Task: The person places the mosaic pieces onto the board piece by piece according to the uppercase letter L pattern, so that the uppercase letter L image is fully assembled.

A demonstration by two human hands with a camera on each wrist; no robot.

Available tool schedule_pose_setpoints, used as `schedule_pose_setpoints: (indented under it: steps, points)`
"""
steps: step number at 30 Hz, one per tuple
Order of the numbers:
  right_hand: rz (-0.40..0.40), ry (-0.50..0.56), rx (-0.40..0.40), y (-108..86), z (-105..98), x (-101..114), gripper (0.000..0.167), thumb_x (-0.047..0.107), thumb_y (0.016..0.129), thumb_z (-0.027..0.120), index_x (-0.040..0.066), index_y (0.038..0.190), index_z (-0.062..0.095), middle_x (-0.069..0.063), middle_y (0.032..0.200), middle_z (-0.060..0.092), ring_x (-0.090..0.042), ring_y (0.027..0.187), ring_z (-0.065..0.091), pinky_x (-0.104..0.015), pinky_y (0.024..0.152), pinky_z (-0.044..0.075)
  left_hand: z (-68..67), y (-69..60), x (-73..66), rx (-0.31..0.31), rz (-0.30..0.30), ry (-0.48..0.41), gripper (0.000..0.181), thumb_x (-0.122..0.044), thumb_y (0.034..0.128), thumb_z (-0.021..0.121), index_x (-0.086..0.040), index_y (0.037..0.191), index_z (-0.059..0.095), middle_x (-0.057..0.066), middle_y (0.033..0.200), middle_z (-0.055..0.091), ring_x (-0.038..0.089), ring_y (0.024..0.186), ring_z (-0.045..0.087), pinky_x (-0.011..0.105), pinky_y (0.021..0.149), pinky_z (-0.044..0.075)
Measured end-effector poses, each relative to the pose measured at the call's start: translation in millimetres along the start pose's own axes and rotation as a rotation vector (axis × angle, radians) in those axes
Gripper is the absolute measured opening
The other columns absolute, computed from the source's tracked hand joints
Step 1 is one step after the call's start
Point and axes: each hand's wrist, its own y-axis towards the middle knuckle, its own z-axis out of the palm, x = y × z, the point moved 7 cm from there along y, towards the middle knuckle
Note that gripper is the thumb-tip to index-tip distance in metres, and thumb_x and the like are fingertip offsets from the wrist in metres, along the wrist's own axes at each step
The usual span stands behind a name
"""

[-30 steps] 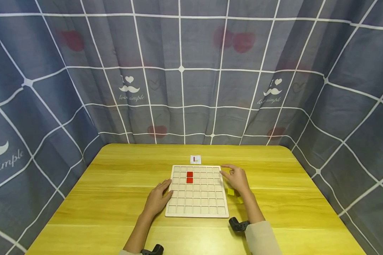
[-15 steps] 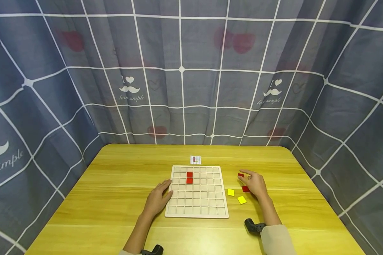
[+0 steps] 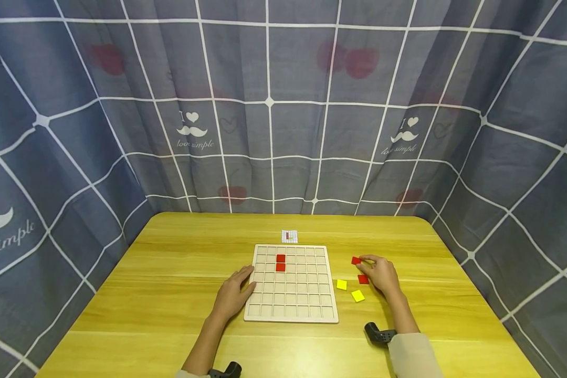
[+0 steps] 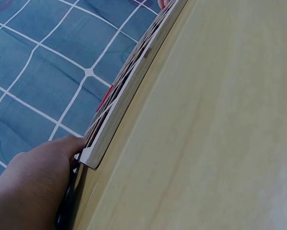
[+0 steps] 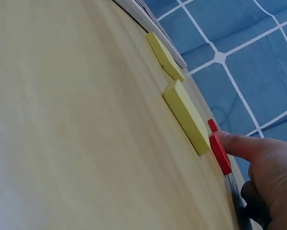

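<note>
In the head view my left hand [image 3: 233, 296] rests against the left edge of a pale wooden grid board [image 3: 307, 302], fingers extended. The left wrist view shows my thumb [image 4: 66, 145] touching the board's corner. Two red square tiles [image 3: 281, 262] lie in the grid's upper left. Right of the board, my right hand [image 3: 382, 275] has its thumb and forefinger at the right side of a loose red tile [image 3: 356, 260]; whether they pinch it I cannot tell. Beneath the hand lies a nearer red tile [image 3: 363, 279]. The right wrist view shows my thumb [image 5: 234, 143] overlapping the red tiles there.
Two yellow tiles, one beside the board [image 3: 342, 284] and one nearer me [image 3: 357, 296], lie on the wooden table [image 3: 179, 262]. A small printed grid card [image 3: 290, 236] sits behind the board. A checked curtain [image 3: 293, 131] surrounds the table's back and sides.
My right hand has moved right from the board's upper right corner to the loose red tiles, then drawn slightly back, leaving the farther one more exposed. My left hand stays in place.
</note>
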Motion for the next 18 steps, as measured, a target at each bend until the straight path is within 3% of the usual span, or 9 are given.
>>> schedule_pose_setpoints:
  steps: [3,5,8,11,18]
  points:
    - [0.005,0.013,-0.008,-2.6,1,3,0.036,0.032,0.082,0.07,0.008,0.109,0.068,-0.011,0.082,0.069,-0.014,0.058,0.052,-0.031,0.053,0.045,0.0,-0.3,-1.0,-0.006,0.01,0.003,0.046,-0.024,0.087,0.065,-0.006,0.129,0.055,0.011,0.132,0.052,0.03,0.122,0.046,0.045,0.105,0.033]
    - [0.005,0.033,-0.013,-3.2,2,8,0.036,0.032,0.082,0.07,0.008,0.109,0.068,-0.006,0.067,0.064,-0.011,0.051,0.046,-0.028,0.046,0.042,0.0,0.1,-0.9,-0.003,0.006,0.002,0.046,-0.024,0.0871,0.065,-0.006,0.129,0.055,0.01,0.132,0.052,0.03,0.123,0.045,0.045,0.106,0.032]
    - [0.002,0.069,-0.016,-2.6,5,19,0.036,0.033,0.082,0.07,0.009,0.109,0.068,0.003,0.047,0.042,-0.008,0.041,0.031,-0.021,0.037,0.028,0.1,0.1,-0.6,0.002,0.001,0.004,0.046,-0.024,0.0875,0.064,-0.007,0.129,0.055,0.009,0.132,0.051,0.031,0.123,0.045,0.046,0.105,0.033]
    - [-0.022,0.095,-0.038,-1.7,7,35,0.034,0.034,0.082,0.069,0.012,0.109,0.069,0.006,0.044,0.022,-0.008,0.04,0.017,-0.018,0.035,0.017,0.2,-0.3,-0.4,0.006,-0.002,0.003,0.046,-0.024,0.0877,0.064,-0.007,0.129,0.055,0.009,0.132,0.051,0.032,0.123,0.045,0.047,0.105,0.033]
    - [-0.164,0.117,-0.093,-0.9,13,88,0.031,0.034,0.081,0.071,0.014,0.105,0.07,0.009,0.045,0.019,-0.006,0.042,0.013,-0.018,0.038,0.013,-0.7,-0.4,-2.5,0.003,0.002,0.007,0.046,-0.024,0.0875,0.064,-0.007,0.129,0.055,0.007,0.133,0.051,0.031,0.123,0.045,0.046,0.105,0.033]
